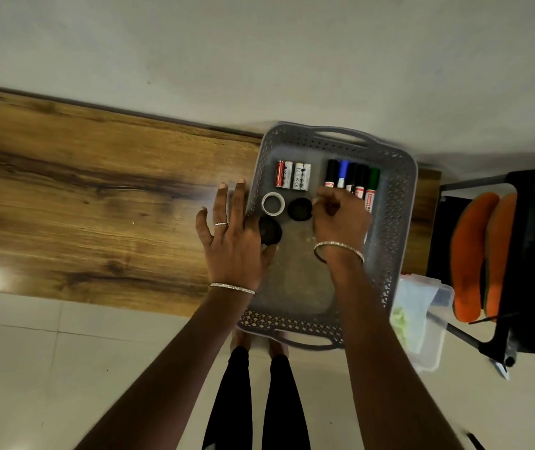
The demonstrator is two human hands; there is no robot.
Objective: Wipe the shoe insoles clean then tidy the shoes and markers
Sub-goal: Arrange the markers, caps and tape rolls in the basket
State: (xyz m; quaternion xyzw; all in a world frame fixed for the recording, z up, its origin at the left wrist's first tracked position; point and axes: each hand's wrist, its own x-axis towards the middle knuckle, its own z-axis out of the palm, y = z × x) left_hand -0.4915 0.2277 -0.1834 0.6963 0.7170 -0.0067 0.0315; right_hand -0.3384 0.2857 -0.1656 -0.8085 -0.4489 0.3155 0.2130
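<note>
A grey perforated basket [392, 222] sits on the right end of a wooden table [97, 196]. Several markers [353, 177] with black, blue and green caps lie side by side in its far right corner. My right hand [340, 219] is inside the basket, fingers curled over the markers' near ends. Whether it grips one is unclear. My left hand [230, 232] rests flat and open over the basket's left rim. Two orange insoles [480, 254] stand on a black rack at the far right.
Inside the basket lie several batteries [293, 175], a white tape roll [273, 203] and two black round lids [300, 209]. A clear plastic box [422, 319] holding cloths sits at the basket's right. A wall runs behind the table.
</note>
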